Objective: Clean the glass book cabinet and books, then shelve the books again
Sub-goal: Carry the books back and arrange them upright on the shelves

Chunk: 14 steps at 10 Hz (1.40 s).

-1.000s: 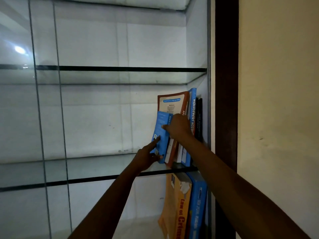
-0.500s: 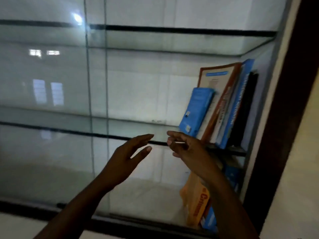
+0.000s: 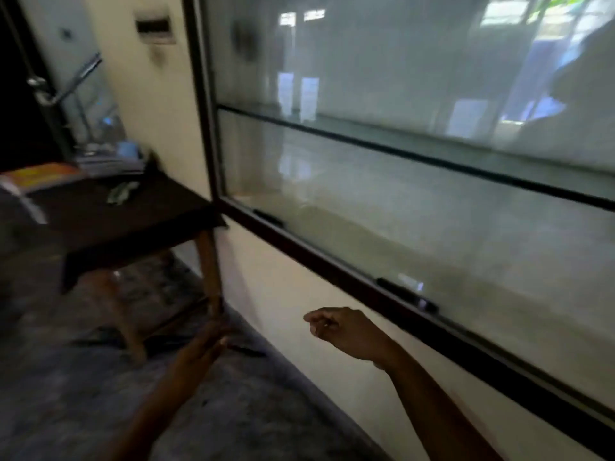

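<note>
Head view. Both hands have been taken off the blue book that was being pushed in at the right end of the shelf a second ago, and the view has been swung left and down; the shelved books are now out of frame. The left hand (image 3: 199, 351) is held low with straight fingers, nothing in it. The right hand (image 3: 346, 331) is loosely curled, also holding nothing; the two are apart. That book is judged shelved, and a turn toward the next one is likely.

The glass cabinet (image 3: 399, 227) fills the right of the frame; the stretch of glass shelf (image 3: 399, 141) in view carries no books. A dark surface (image 3: 133, 221) stands just beside the cabinet's left frame. At its far end an orange book (image 3: 46, 174) and a blurred stack (image 3: 109, 159) are seen, presumably still to be shelved. Grey floor (image 3: 66, 394) lies below; cream wall behind. Heavy motion blur is noted.
</note>
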Each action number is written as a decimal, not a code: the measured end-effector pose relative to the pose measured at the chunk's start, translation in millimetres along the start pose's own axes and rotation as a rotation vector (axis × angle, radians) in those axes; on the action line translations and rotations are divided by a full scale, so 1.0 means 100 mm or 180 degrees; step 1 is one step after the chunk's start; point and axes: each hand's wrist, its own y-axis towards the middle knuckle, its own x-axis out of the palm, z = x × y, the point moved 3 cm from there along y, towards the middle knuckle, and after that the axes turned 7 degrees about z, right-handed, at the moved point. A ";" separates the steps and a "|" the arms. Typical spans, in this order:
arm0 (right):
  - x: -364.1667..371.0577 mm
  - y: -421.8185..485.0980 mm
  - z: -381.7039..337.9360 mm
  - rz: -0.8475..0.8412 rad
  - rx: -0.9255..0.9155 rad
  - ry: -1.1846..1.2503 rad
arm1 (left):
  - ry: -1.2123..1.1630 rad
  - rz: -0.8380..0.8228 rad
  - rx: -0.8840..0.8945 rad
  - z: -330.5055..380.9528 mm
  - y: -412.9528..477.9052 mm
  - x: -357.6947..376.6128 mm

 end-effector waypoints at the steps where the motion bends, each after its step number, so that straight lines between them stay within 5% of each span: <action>1: 1.19 0.46 -0.19 -0.0681 0.0108 -0.0338 | -0.0008 0.0791 -0.0789 0.15 -0.63 -1.01; 3: 2.68 0.91 -0.27 -0.1510 0.0113 -0.0982 | -0.0465 0.1364 -0.1226 -0.33 -0.95 -2.04; 5: 3.89 1.69 0.28 -0.1514 0.0508 -0.1398 | -0.0216 0.1676 -0.1735 -0.99 -0.62 -2.96; 8: 5.08 3.16 -1.34 -0.2280 0.0097 -0.1374 | 0.0367 0.1662 -0.2448 -1.93 0.21 -4.58; 9: 5.65 3.91 -2.23 -0.2460 0.0030 -0.0849 | 0.0407 0.1818 -0.2960 -2.14 0.40 -5.24; 11: 6.46 5.00 -4.01 -0.2688 -0.0403 -0.0116 | -0.0435 0.2606 -0.3326 -2.52 0.81 -6.38; 14: 7.08 6.71 -5.35 -0.1821 0.0322 0.0826 | -0.0519 0.2314 -0.2757 -2.73 2.86 -8.35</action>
